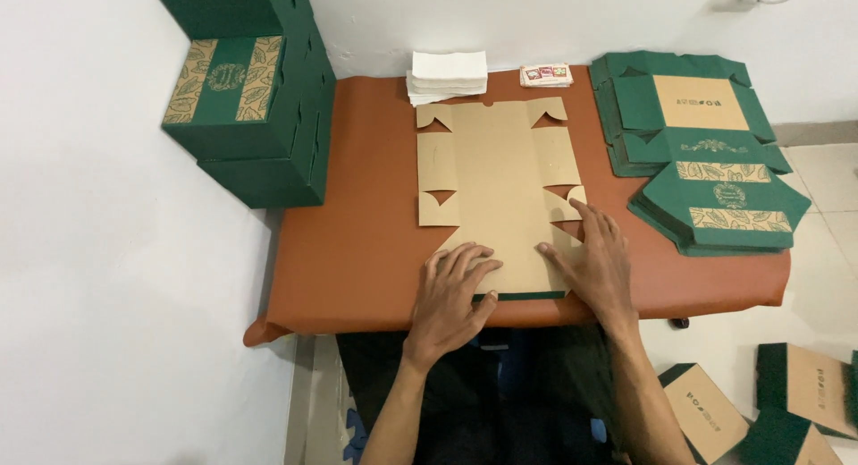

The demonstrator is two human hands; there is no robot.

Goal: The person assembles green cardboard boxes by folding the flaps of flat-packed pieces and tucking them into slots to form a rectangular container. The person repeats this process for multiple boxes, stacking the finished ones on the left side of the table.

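Both hands, left hand [454, 291] and right hand [592, 261], press flat and open on the near edge of the unfolded box blank [497, 183]; firm, even pressure along the crease should keep it square on the desk [357, 250].

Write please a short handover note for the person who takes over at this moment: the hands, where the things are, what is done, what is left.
Left hand: flat, palm down on the near end of the unfolded box blank; holds nothing.
Right hand: flat on the blank's near right side; holds nothing.
Blank: brown side up, mid brown table, every flap still flat.
Flat green blanks: stacked at right.
Done: assembled green boxes stacked at far left.
Left: folding this blank, then the stack.
White napkins and small packets at the far edge.
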